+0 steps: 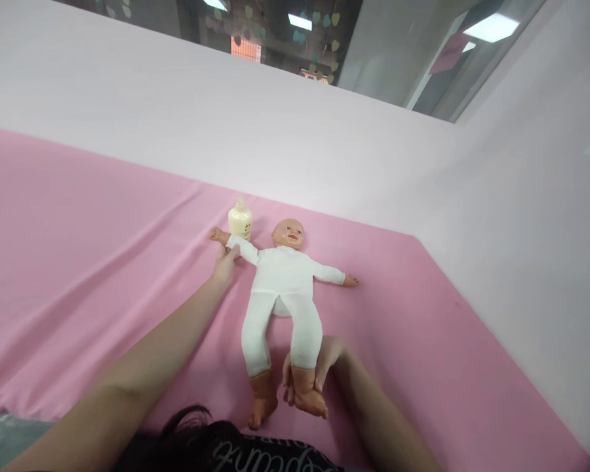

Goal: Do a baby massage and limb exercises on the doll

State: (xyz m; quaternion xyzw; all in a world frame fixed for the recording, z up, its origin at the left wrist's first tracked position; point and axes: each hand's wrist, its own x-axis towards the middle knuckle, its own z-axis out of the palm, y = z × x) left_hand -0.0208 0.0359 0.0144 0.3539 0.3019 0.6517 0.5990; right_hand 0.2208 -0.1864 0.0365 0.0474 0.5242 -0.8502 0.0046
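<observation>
A baby doll [284, 278] with a white cloth body lies on its back on a pink sheet [142, 262], head away from me and arms spread. My left hand [225, 263] is closed around the doll's forearm on the left, near its wrist, with the thumb on top. Behind the lower leg on the right, my right hand [324, 364] wraps the doll's ankle, its fingers showing on both sides. The doll's other leg and other arm are untouched. Right behind the held arm stands a cream pump bottle [240, 221], partly hidden by the sleeve.
A white wall [226, 118] borders the sheet at the back and right. Above it is a window [275, 33] with heart-shaped stickers and light reflections. Wrinkles run across the sheet on the left. A dark printed shirt [265, 455] and hair show at the bottom edge.
</observation>
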